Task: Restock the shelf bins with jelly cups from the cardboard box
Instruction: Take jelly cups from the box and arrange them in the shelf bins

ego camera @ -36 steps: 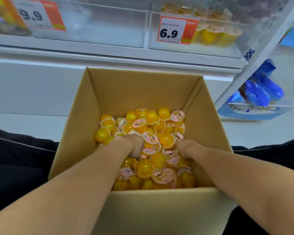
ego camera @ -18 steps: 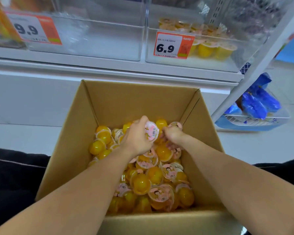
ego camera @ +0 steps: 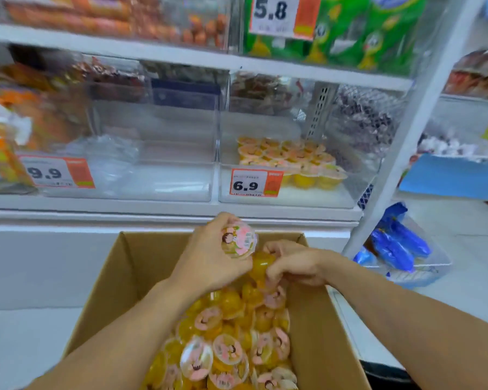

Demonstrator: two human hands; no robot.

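Jelly cups: a heap of yellow jelly cups point(ego camera: 226, 347) with pink printed lids lies in the open cardboard box point(ego camera: 102, 291), piled against its right side.
Left hand: the left hand point(ego camera: 209, 260) is above the far end of the box; its fingers are curled round one jelly cup point(ego camera: 238, 240), whose pink lid faces the camera.
Right hand: the right hand point(ego camera: 293, 263) is just beside the left one; its fingers pinch a yellow cup point(ego camera: 261, 264) from above. This cup touches the cup in the left hand.
Cardboard box: it stands on the floor in front of the shelf, flaps open.
Shelf bin: the clear bin point(ego camera: 288, 190) with the price tag 6.9 point(ego camera: 255, 182) holds some jelly cups point(ego camera: 290, 159) in rows at the back right; its front part is bare.
Neighbour bin: the clear bin point(ego camera: 152, 178) to the left carries the tag 9.9 point(ego camera: 55, 173).
Upper shelf: green packets point(ego camera: 364, 29) behind a tag 5.8 point(ego camera: 279, 15).
Right side: blue packets point(ego camera: 397, 243) in a white basket on the floor.
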